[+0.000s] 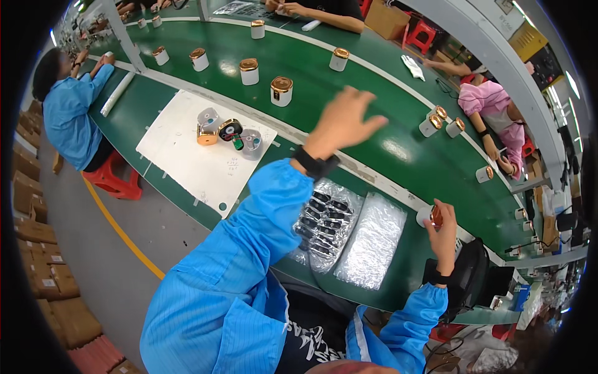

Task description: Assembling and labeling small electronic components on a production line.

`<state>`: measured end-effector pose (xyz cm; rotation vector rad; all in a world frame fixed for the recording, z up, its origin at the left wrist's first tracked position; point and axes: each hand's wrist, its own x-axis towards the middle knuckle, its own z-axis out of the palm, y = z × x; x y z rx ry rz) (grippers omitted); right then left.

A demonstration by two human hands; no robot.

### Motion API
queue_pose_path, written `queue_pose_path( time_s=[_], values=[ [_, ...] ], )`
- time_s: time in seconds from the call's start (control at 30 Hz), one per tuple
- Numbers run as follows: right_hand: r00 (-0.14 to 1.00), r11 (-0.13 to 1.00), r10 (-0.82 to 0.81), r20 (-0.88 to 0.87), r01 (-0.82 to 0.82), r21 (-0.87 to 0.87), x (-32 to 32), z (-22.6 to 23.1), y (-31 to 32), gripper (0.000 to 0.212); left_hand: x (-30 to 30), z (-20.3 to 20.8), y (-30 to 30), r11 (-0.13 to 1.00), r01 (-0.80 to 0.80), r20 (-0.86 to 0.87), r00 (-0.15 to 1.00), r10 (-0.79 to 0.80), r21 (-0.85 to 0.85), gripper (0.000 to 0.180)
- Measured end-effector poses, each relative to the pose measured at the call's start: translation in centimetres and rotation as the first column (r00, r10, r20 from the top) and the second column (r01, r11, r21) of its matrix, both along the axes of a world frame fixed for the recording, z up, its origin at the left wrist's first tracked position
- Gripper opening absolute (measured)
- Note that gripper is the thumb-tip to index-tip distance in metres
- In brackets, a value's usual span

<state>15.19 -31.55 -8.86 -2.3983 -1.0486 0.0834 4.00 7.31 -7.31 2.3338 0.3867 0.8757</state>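
Note:
My left hand reaches out over the green conveyor belt, thumb and fingers apart, with nothing in it. The closest thing to it is a white canister-like device with a copper-coloured top, standing on the belt to its left. At the bench's right part, my right hand grips a similar small white device with a copper top, tilted on its side. Between my arms lie a clear plastic tray of black parts and a stack of clear plastic bags or trays.
Several white-and-copper devices stand along the belt, one beyond my left hand. On a white sheet lie an opened device and clear plastic pieces. Co-workers sit on the left, across and right. A black rounded object stands by my right wrist.

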Motion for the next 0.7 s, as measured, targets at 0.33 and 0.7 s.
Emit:
queue_pose_path(
  time_s=[0.33, 0.7],
  values=[
    [0.951, 0.973, -0.068, 0.302, -0.004, 0.231, -5.5, 3.8, 3.7, 0.063, -3.2, -7.1, 16.0, 0.884, -0.465, -0.385, 0.807, 0.448, 0.055, 0.059],
    [0.999, 0.984, 0.013, -0.052, -0.003, 0.179, -12.8, 3.3, 9.3, 0.063, -4.3, 4.1, -4.4, 0.824, 0.507, -0.221, 0.798, -0.560, -0.254, 0.048]
  ],
)
